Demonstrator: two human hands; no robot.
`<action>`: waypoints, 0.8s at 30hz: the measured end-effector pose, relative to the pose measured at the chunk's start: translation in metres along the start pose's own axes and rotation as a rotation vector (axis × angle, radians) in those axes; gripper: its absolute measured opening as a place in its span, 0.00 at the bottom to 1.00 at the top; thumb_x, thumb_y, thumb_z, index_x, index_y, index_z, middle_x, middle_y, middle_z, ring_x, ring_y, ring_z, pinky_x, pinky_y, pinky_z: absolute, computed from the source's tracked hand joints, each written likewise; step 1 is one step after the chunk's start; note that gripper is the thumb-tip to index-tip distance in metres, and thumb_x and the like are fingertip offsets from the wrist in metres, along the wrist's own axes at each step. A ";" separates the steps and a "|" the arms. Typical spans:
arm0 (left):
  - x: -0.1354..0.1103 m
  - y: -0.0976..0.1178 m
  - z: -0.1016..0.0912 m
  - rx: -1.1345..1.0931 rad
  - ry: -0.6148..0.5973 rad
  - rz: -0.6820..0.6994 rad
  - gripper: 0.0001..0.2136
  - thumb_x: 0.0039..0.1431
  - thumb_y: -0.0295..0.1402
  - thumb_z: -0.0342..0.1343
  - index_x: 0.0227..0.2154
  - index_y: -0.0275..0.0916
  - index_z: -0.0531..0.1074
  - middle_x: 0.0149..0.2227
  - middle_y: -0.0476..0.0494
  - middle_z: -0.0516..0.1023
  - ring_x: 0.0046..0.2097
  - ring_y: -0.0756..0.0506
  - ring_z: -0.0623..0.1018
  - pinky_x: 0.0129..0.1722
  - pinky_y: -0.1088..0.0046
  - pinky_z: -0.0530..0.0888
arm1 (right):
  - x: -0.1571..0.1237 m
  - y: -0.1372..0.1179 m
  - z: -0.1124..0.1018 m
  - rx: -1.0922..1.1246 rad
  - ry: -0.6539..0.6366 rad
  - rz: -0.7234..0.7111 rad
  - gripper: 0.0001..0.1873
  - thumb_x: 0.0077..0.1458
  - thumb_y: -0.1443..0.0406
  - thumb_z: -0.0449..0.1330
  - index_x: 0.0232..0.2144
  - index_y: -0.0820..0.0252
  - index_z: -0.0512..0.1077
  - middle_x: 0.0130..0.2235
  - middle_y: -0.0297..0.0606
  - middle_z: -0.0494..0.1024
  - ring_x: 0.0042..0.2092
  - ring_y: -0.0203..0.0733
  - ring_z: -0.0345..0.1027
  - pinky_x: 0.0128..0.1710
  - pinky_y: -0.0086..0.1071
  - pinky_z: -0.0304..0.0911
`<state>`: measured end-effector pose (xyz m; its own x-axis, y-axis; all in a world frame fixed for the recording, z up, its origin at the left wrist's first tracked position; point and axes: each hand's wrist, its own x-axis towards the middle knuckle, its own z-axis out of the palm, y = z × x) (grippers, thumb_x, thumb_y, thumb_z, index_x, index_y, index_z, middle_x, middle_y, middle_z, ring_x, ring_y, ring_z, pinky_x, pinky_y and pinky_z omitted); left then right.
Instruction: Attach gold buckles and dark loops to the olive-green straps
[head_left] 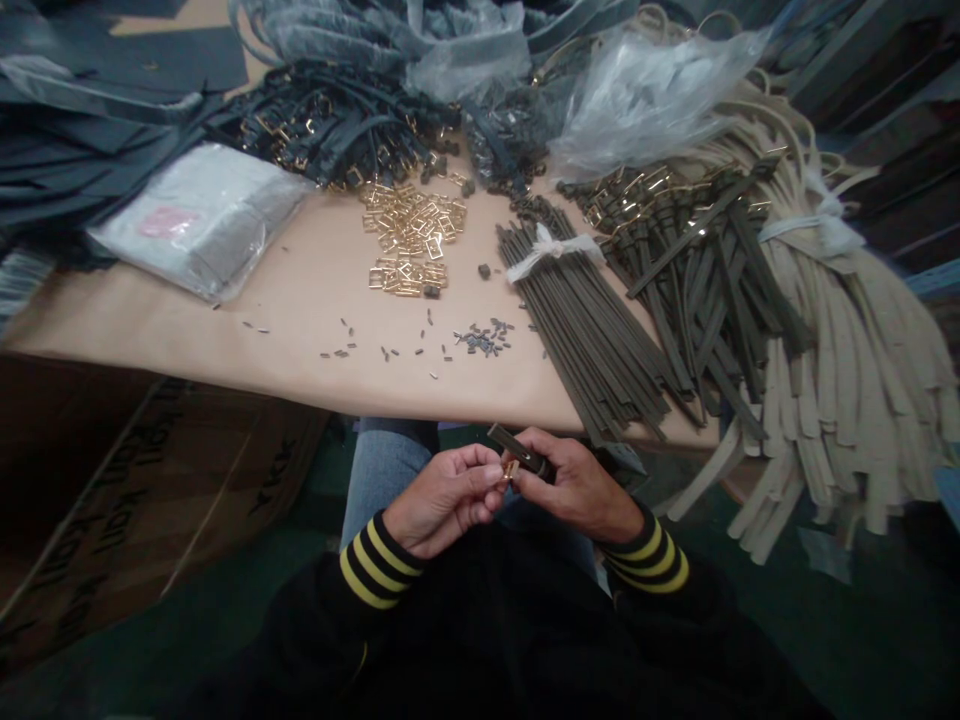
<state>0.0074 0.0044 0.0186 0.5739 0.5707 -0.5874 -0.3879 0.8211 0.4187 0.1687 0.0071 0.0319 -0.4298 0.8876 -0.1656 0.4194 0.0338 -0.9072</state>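
Observation:
Just off the table's front edge, above my lap, my two hands meet. A small gold buckle [510, 470] is pinched in the fingertips of my left hand [457, 490]. My right hand [581, 485] is closed round a dark olive strap [521, 450], whose end sticks out past the fingers toward the left; its fingertips also reach the buckle. Whether the strap passes through the buckle is too small to tell. On the table ahead lie a heap of gold buckles [416, 230] and a scatter of small dark metal pieces [484, 338].
A tied bundle of olive straps [592, 330] overhangs the edge at right, beside buckled olive straps [712, 260] and hanging beige straps [847, 370]. Black buckled straps [330, 120] and a plastic-wrapped packet [202, 220] lie at back left. A cardboard box [202, 490] stands below left.

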 end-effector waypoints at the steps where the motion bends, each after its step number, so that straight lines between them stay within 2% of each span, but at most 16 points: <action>1: 0.000 0.000 0.000 0.020 0.022 0.024 0.11 0.40 0.29 0.62 0.25 0.32 0.66 0.19 0.51 0.70 0.19 0.58 0.68 0.17 0.88 0.67 | -0.001 0.000 -0.001 0.015 -0.003 0.013 0.04 0.48 0.67 0.52 0.28 0.63 0.65 0.23 0.30 0.67 0.25 0.31 0.59 0.25 0.24 0.55; 5: 0.001 -0.001 0.001 0.168 0.143 0.168 0.11 0.41 0.31 0.61 0.26 0.32 0.65 0.18 0.50 0.71 0.18 0.57 0.68 0.18 0.85 0.65 | -0.005 0.002 -0.002 0.084 -0.022 0.122 0.08 0.52 0.63 0.50 0.30 0.63 0.65 0.25 0.33 0.71 0.27 0.34 0.63 0.29 0.26 0.57; 9: 0.004 -0.005 -0.001 0.318 0.192 0.247 0.11 0.42 0.34 0.60 0.24 0.32 0.65 0.16 0.52 0.70 0.17 0.56 0.68 0.18 0.82 0.65 | -0.006 0.002 0.002 0.059 -0.046 0.197 0.11 0.51 0.61 0.51 0.23 0.63 0.64 0.22 0.32 0.69 0.24 0.32 0.59 0.25 0.25 0.54; 13: 0.005 -0.007 0.000 0.342 0.240 0.261 0.11 0.40 0.33 0.60 0.23 0.32 0.66 0.16 0.52 0.70 0.18 0.56 0.69 0.19 0.81 0.66 | -0.005 0.003 0.007 0.069 -0.050 0.240 0.12 0.51 0.61 0.51 0.20 0.62 0.62 0.19 0.30 0.66 0.22 0.31 0.57 0.23 0.24 0.52; 18: 0.002 -0.005 -0.001 0.235 0.281 0.202 0.11 0.39 0.32 0.61 0.24 0.32 0.67 0.16 0.52 0.70 0.18 0.57 0.69 0.19 0.84 0.67 | -0.014 0.013 0.005 0.179 0.002 0.252 0.10 0.56 0.60 0.44 0.34 0.60 0.59 0.24 0.30 0.67 0.22 0.30 0.56 0.23 0.25 0.53; 20: 0.001 -0.004 -0.002 0.207 0.300 0.188 0.11 0.38 0.32 0.62 0.24 0.32 0.67 0.16 0.52 0.71 0.18 0.57 0.69 0.19 0.85 0.67 | -0.019 0.018 0.003 0.175 -0.009 0.267 0.09 0.57 0.61 0.43 0.32 0.60 0.58 0.24 0.29 0.65 0.22 0.30 0.55 0.22 0.24 0.52; 24: 0.002 -0.006 -0.005 0.190 0.317 0.179 0.11 0.38 0.31 0.62 0.24 0.32 0.67 0.17 0.52 0.71 0.19 0.57 0.70 0.19 0.86 0.68 | -0.025 0.019 0.002 0.175 -0.091 0.253 0.11 0.55 0.60 0.47 0.26 0.61 0.60 0.22 0.30 0.64 0.23 0.31 0.56 0.22 0.25 0.51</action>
<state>0.0072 0.0010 0.0119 0.2469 0.7046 -0.6653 -0.3041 0.7082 0.6372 0.1856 -0.0154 0.0177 -0.4024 0.8128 -0.4213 0.3815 -0.2695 -0.8842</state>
